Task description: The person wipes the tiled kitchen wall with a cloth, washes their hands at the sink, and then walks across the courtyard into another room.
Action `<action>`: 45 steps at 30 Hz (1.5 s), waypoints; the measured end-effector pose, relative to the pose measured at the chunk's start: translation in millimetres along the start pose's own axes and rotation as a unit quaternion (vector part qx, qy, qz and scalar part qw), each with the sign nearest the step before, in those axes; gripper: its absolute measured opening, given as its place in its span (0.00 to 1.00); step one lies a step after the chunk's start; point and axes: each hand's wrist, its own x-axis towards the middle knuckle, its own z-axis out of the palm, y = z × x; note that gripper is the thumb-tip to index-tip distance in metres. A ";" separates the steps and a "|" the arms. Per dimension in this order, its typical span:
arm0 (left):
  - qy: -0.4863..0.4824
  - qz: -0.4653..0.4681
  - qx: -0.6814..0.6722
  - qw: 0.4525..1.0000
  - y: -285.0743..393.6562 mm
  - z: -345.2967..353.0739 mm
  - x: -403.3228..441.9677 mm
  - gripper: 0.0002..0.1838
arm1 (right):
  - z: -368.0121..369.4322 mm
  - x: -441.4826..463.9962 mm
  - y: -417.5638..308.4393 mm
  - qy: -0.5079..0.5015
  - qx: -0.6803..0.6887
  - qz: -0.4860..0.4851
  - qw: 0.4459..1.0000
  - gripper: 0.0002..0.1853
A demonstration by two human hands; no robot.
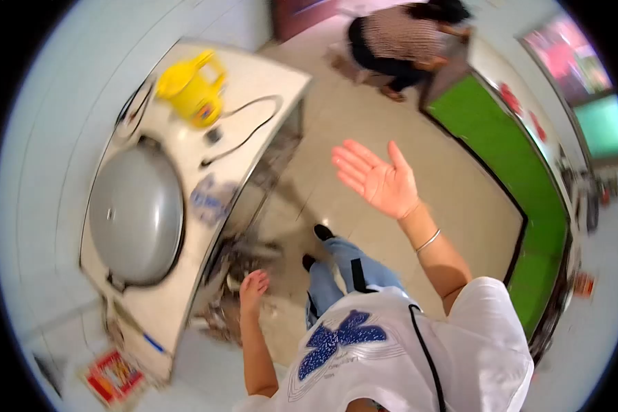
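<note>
My right hand (379,180) is raised over the tiled floor, palm up, with its fingers stretched out and nothing in it; a thin bracelet circles the wrist. Lower and to the left, my left hand (253,283) hangs beside the table (178,302), a bit blurred, its fingers loosely apart with nothing visible in them. Neither hand touches anything. On the table are a large grey lidded pan (137,214), a yellow kettle (193,89) with a cord, and a blue-and-white plastic bag (211,199) near the edge.
A person (398,41) crouches at the far end of a green-fronted counter (494,137), which runs along the right side. Assorted items (237,275) lie under the table. A red packet (113,376) is at the lower left. Tiled floor (453,220) spreads between table and counter.
</note>
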 end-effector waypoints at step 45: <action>-0.476 -0.027 0.458 0.750 -146.7 1267.0 -60.3 0.10 | -351.5 -736.8 -364.3 0.437 0.328 -0.767 0.336 0.22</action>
